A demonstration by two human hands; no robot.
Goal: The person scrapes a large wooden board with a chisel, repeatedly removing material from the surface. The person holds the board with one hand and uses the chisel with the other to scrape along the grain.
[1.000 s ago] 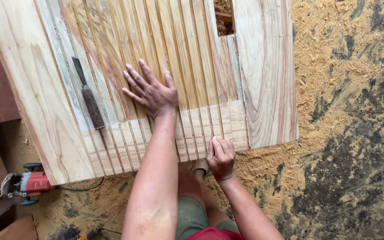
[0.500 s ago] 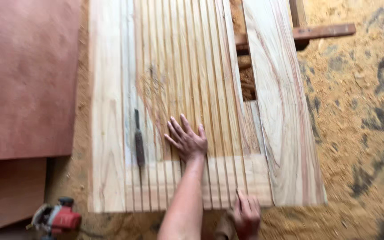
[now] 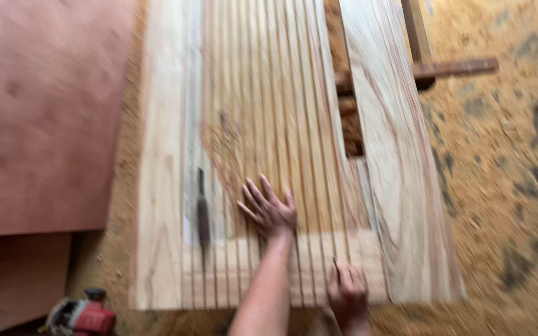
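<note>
Timber is what I have under my hands: a large pale slatted wooden panel (image 3: 269,124) lying flat on the sawdust-covered floor (image 3: 505,205), my left hand (image 3: 270,211) pressed palm-down on the slats with fingers spread, my right hand (image 3: 347,291) resting on the near edge, fingers loosely curled, pinching nothing that I can make out. I judge the panel stiff and fairly heavy, its thin slats the weak part, so I would grip the solid outer boards; a dark narrow tool (image 3: 202,211) lies on it beside my left hand
</note>
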